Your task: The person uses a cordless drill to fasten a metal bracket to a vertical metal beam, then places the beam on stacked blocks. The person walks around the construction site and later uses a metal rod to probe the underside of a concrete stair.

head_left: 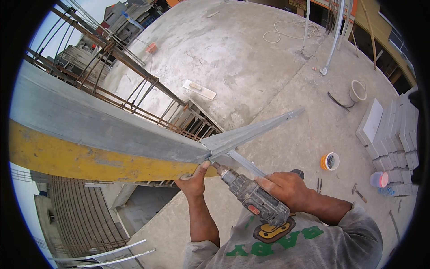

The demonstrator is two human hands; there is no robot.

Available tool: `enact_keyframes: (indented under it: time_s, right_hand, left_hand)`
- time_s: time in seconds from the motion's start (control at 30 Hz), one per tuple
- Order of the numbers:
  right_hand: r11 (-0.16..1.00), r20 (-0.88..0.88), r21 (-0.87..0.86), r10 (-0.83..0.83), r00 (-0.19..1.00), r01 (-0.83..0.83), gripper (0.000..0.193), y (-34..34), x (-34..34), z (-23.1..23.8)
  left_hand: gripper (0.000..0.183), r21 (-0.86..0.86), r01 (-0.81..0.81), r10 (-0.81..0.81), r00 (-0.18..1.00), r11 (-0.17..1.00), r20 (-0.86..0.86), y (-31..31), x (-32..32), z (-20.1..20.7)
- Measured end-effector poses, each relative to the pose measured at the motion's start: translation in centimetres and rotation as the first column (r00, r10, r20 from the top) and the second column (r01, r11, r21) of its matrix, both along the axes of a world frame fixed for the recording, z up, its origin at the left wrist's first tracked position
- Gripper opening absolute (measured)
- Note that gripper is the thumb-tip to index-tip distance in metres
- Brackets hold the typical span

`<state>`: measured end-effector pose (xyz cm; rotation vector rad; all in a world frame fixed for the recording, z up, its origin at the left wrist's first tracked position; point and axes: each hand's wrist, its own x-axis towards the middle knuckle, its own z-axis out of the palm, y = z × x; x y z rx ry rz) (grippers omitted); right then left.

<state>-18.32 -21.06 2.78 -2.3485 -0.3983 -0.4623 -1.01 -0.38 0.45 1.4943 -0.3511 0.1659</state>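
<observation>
My right hand (286, 189) is closed around the handle of a cordless drill (257, 195), held tilted with its chuck pointing up and left. The drill's tip meets the end of a long grey metal channel (112, 127), close to where a second grey channel (255, 133) branches off to the right. Just left of the tip, my left hand (195, 183) grips the lower edge of a yellow-painted beam (89, 158) that runs along the channel. Its thumb points up near the drill tip, and its other fingers are partly hidden. Beside the chuck runs a thin metal strip (245, 162).
Rusty rebar (130, 107) and openings in the slab lie beyond and below the beam. On the concrete floor at right are a bucket of small fasteners (323, 162), a hammer (358, 193), a pink-topped container (379, 180) and stacked grey blocks (389, 130). Upright poles (333, 40) stand farther off.
</observation>
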Motion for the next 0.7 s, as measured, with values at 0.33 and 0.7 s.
enact_keyframes:
  time_s: [0.33,0.7]
  right_hand:
    - [0.997,-0.016,-0.073,-0.018,1.000,0.017,0.043,-0.8,1.2,0.5]
    - [0.977,0.067,-0.214,0.005,0.998,0.009,0.041,-1.5,2.6,0.2]
  left_hand:
    - [0.064,-0.045,0.006,-0.006,1.000,0.999,-0.008,-0.7,0.9,0.1]
    - [0.065,-0.025,0.038,-0.039,0.999,0.999,-0.012,-0.3,0.8,0.2]
